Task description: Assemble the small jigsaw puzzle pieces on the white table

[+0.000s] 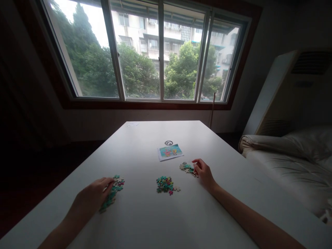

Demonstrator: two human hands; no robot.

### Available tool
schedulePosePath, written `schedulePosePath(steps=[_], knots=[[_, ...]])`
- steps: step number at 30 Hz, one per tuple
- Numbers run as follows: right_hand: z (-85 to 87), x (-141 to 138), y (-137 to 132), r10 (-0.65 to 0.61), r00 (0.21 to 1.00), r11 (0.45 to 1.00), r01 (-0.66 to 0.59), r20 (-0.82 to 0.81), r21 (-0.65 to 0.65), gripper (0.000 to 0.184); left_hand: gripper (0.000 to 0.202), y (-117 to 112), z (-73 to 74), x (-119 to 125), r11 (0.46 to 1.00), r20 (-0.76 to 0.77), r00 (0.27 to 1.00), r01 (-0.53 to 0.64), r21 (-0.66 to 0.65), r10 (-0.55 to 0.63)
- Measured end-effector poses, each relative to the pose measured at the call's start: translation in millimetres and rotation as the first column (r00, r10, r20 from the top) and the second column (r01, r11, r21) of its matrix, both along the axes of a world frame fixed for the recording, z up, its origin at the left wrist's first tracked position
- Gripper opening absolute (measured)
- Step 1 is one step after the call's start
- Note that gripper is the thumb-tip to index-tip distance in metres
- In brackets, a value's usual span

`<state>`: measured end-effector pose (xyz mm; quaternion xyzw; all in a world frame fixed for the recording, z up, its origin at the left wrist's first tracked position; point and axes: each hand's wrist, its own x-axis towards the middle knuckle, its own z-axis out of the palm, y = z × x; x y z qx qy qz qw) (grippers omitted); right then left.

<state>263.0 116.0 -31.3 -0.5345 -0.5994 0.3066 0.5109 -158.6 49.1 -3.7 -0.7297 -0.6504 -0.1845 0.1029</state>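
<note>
My left hand point(93, 194) lies over a pile of small jigsaw puzzle pieces point(118, 185) at the left, mostly green with some pink and pale ones. Its thumb and fingers come together at the top of that pile, and what sits between the tips is too small to make out. On the right, my right hand point(204, 173) rests at the edge of another group of puzzle pieces point(186, 167), its fingers loosely bent and apart, with no piece visible in them. Between the hands a third heap of puzzle pieces point(165, 184) is untouched.
A picture card point(170, 151) with a colourful cartoon lies beyond the middle heap on the white table point(140, 221). Behind it is a small dark round mark or object point(168, 143). A pale sofa point(280, 169) stands along the right side, and windows point(140, 69) face me.
</note>
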Motion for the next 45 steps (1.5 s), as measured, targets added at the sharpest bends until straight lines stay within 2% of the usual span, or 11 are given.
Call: schedulePosePath(steps=[3,7,11,19,24,30,35,41,45], knots=[[-0.6,0,1,0.006,1.0,1.0,-0.006,-0.005,-0.011,0.026,0.032,-2,-5.3,12,0.979,0.007,1.0,0.021,0.204,-0.023],[-0.1,0,1,0.005,1.0,1.0,-0.005,-0.006,-0.011,0.026,0.023,-6,-14.0,38,0.902,0.029,0.964,0.236,0.362,-0.264],[3.5,-1,-1,0.004,1.0,1.0,-0.004,-0.002,-0.015,0.026,0.014,-9,-23.4,54,0.874,0.074,0.919,0.34,0.348,-0.387],[2.9,-1,-2,0.007,1.0,1.0,-0.007,0.008,-0.024,0.027,0.009,-7,-36.0,53,0.879,0.137,0.894,0.374,0.295,-0.426],[4.1,-1,-2,0.025,0.999,1.0,-0.024,0.021,-0.02,0.024,0.009,-5,-36.0,53,0.86,0.147,0.868,0.42,0.289,-0.474],[3.4,-2,-3,0.022,1.0,0.999,-0.022,0.011,-0.024,0.023,0.018,-9,-35.5,55,0.876,0.155,0.877,0.409,0.256,-0.455],[4.7,-2,-4,0.03,1.0,1.0,-0.03,0.004,-0.007,0.02,0.01,-8,-31.4,57,0.857,0.165,0.858,0.433,0.28,-0.487],[7.2,-2,-4,0.026,1.0,1.0,-0.026,0.013,-0.011,0.021,0.011,-10,-21.5,62,0.829,0.114,0.847,0.466,0.31,-0.519],[4.7,-2,-4,0.03,0.999,0.999,-0.03,0.021,-0.016,0.021,0.009,-10,-24.8,58,0.825,0.112,0.839,0.486,0.288,-0.533]])
